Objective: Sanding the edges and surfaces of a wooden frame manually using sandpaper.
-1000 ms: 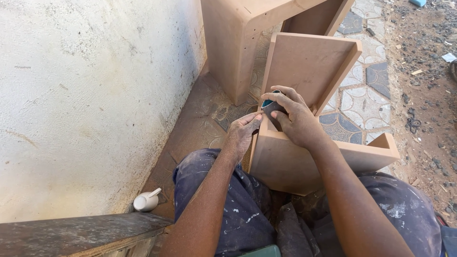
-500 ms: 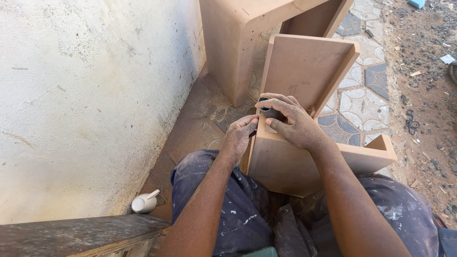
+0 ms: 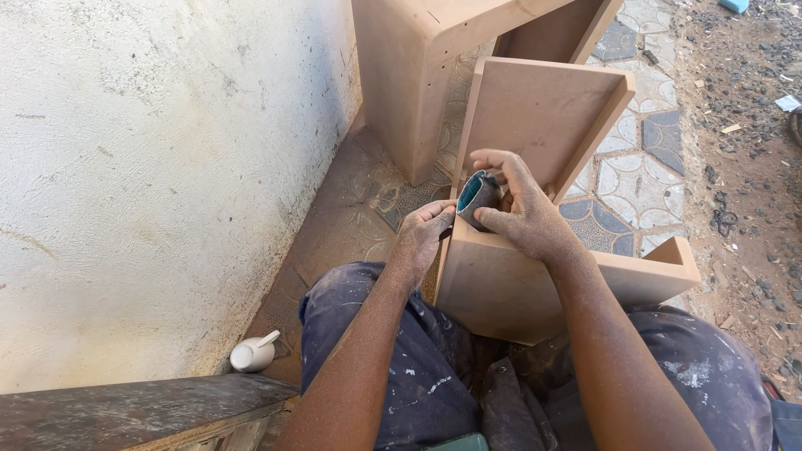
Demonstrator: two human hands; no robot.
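A brown fibreboard piece (image 3: 535, 117) shaped like an open box rests against my knees, its near panel (image 3: 501, 288) facing me. My right hand (image 3: 522, 213) is shut on a folded roll of sandpaper (image 3: 474, 197), grey outside and teal inside, held at the top left corner of the near panel. My left hand (image 3: 422, 238) grips the left edge of that panel just below the sandpaper, fingers curled over the edge.
A second, larger fibreboard unit (image 3: 418, 67) stands behind, against a rough whitewashed wall (image 3: 150, 167). A small white bottle (image 3: 252, 353) lies on the floor by a dark wooden plank (image 3: 142, 413). Patterned paving (image 3: 643, 159) and dirt with debris (image 3: 752, 125) lie to the right.
My right hand has turned the sandpaper roll so its teal inside now faces up, staying at the panel's top corner. The left hand has kept its hold.
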